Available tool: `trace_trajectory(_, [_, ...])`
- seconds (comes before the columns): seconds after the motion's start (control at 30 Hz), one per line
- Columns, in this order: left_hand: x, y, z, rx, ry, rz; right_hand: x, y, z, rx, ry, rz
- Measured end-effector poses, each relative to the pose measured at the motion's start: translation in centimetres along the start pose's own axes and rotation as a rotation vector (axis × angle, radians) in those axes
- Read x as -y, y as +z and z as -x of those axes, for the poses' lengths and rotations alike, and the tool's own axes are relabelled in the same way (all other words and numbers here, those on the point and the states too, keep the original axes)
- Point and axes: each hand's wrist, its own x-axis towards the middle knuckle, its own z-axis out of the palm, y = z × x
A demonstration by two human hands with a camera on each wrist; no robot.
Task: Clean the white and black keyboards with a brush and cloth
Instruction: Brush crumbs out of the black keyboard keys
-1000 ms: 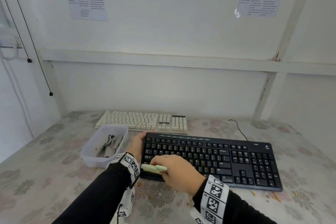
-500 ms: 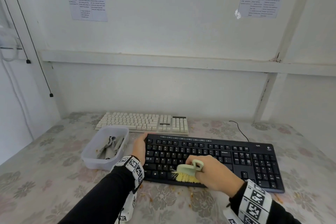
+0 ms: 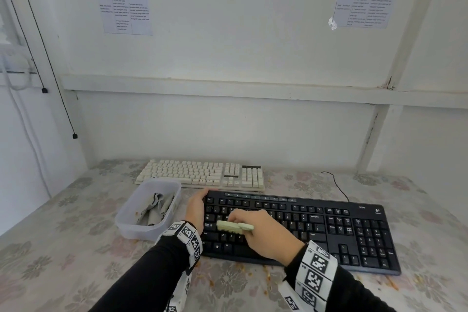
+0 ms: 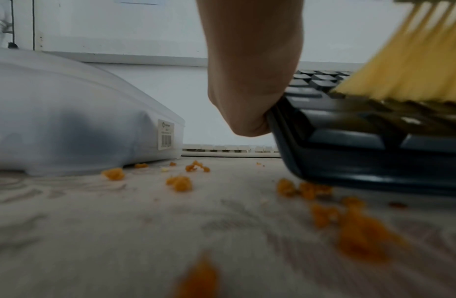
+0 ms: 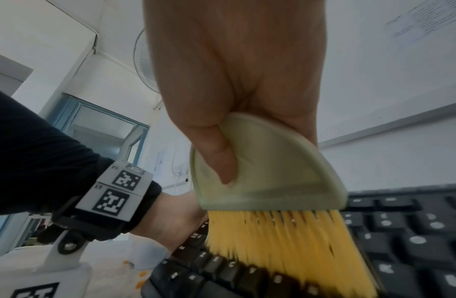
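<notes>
The right hand [image 3: 266, 234] grasps a small brush [image 3: 234, 226], thumb and fingers curled round its smooth, pale green, half-round plastic back, and the stiff yellow bristles [image 5: 285, 244] splay against the letter keys at the left part of the black keyboard [image 3: 329, 230]. That keyboard is a flat, matte black plastic slab with low square keys, lying under both hands on the worktop [image 3: 63, 261], which is covered in a pale cloth printed with faded flowers. The left hand [image 3: 196, 208] is beside the brush, holding the keyboard's left end, its heel pressed to the edge and its thumb over the far corner; the fingers are not visible, so how far they curl cannot be told. Just left of that hand stands a frosted, round-cornered plastic tub [image 3: 131, 220] with a crumpled grey cloth [image 3: 157, 208] inside. Beyond both hands, near the wall, lies the white keyboard [image 3: 200, 173], cream keys tall and blocky. Orange crumbs [image 4: 179, 182], rough and irregular, are scattered on the worktop below the left wrist and along the black keyboard's near edge.
</notes>
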Motion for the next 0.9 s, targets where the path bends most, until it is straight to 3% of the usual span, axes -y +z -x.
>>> trace_trajectory(0.17, [0.1, -0.1, -0.2, 0.013, -0.035, 0.0, -1.8, -1.8, 1.6, 0.022, 0.1, 0.074])
trace_trajectory(0.3, [0.3, 0.0, -0.4, 0.017, -0.028, -0.004, -0.8, -3.0, 1.2, -0.06, 0.057, 0.094])
trace_trajectory(0.43, [0.5, -0.2, -0.8, 0.026, 0.055, -0.068, 1.2, -2.9, -1.3, -0.169, -0.008, -0.046])
trace_trajectory(0.6, [0.8, -0.3, -1.0, 0.032, 0.133, -0.1, 2.5, -1.9, -3.4, -0.111, 0.011, -0.054])
trace_trajectory(0.8, [0.8, -0.4, -1.4, 0.029, 0.017, -0.012, 1.4, -3.3, -2.1, -0.064, 0.14, 0.003])
trace_trajectory(0.9, [0.6, -0.4, -1.3, 0.021, -0.007, -0.001, 1.6, -3.7, -2.2, -0.134, 0.129, -0.021])
